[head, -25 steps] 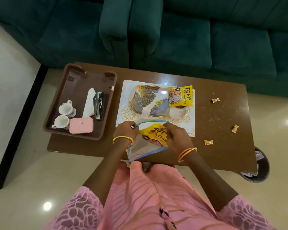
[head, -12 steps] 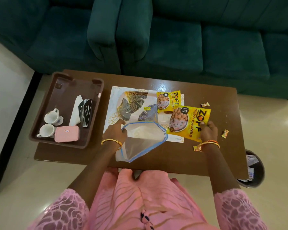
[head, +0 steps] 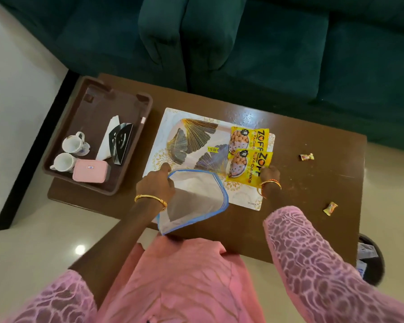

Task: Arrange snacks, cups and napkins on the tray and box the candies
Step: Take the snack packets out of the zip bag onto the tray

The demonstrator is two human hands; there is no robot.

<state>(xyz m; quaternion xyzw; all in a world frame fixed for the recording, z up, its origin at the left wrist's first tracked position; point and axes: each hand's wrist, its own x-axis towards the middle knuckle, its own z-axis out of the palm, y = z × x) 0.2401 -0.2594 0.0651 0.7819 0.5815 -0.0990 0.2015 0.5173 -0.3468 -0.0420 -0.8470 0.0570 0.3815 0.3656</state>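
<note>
While left hand (head: pixel 158 185) pinches zip bag (head: pixel 196 201), right hand (head: pixel 269 174) fingers grip snack pkt (head: pixel 248 167), partly hidden.

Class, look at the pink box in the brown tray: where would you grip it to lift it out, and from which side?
Grip the pink box across its long sides, coming from above. It lies flat in the brown tray, with a cup close on its left and the tray's rim close in front, so a sideways approach looks cramped.
</note>
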